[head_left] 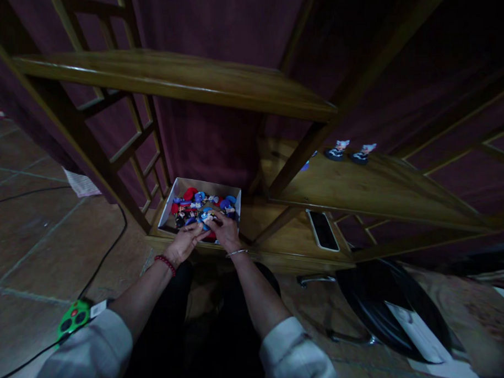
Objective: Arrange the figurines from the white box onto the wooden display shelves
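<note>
A shallow white box full of small toy figurines in red, blue, purple and black sits on the lowest shelf. Over its front edge, my two hands meet. My right hand pinches a small blue-and-white figurine with thumb and fingers. My left hand comes in from the other side, its fingertips closed on the lower part of the same figurine. Dim light and small size hide its details.
A wooden shelf board juts out above the box. Two figurines stand on the middle shelf at right, above a phone lying on the lower board. A green power strip with cables lies on the floor; a black stool stands at right.
</note>
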Motion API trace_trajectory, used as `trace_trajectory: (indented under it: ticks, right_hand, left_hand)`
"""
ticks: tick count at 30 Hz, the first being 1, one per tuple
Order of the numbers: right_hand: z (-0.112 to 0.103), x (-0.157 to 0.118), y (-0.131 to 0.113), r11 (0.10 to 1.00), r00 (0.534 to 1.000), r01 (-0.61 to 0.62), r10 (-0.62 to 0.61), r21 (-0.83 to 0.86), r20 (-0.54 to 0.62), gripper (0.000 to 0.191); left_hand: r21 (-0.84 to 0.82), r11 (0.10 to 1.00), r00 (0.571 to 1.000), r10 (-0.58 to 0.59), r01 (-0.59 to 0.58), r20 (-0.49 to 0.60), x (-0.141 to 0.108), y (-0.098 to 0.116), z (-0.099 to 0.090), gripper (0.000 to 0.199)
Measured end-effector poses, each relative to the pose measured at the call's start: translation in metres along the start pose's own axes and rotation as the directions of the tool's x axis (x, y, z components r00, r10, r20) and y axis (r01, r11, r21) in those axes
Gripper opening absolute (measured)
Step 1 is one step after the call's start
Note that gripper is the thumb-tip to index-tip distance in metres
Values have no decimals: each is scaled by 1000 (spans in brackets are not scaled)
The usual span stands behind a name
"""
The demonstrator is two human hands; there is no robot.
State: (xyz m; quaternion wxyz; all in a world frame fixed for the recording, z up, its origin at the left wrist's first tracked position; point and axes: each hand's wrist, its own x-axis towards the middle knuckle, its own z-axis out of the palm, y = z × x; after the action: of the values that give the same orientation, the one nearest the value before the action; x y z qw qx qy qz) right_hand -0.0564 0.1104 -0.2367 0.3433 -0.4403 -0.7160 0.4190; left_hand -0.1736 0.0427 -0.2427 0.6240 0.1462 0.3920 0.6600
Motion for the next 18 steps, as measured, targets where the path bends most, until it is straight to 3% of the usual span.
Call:
trace_trajectory:
  ticks: [9, 13, 18]
  right_hand:
    - [-6, -5, -5, 998, 998, 51, -50, -35, 43, 28]
    - [-14, -8, -23, 991, 998, 55, -49, -122, 50, 28]
    - [-28, -8, -50, 962, 981, 185, -168, -200, 97, 32]
  left_hand:
    - [-2, 998, 998, -61, 61, 14, -2, 4, -1, 7]
    - [-18, 997, 997, -73, 74, 31, -6, 8, 5, 11]
    - [-61, 994, 984, -85, 95, 158, -15, 20, 22, 22]
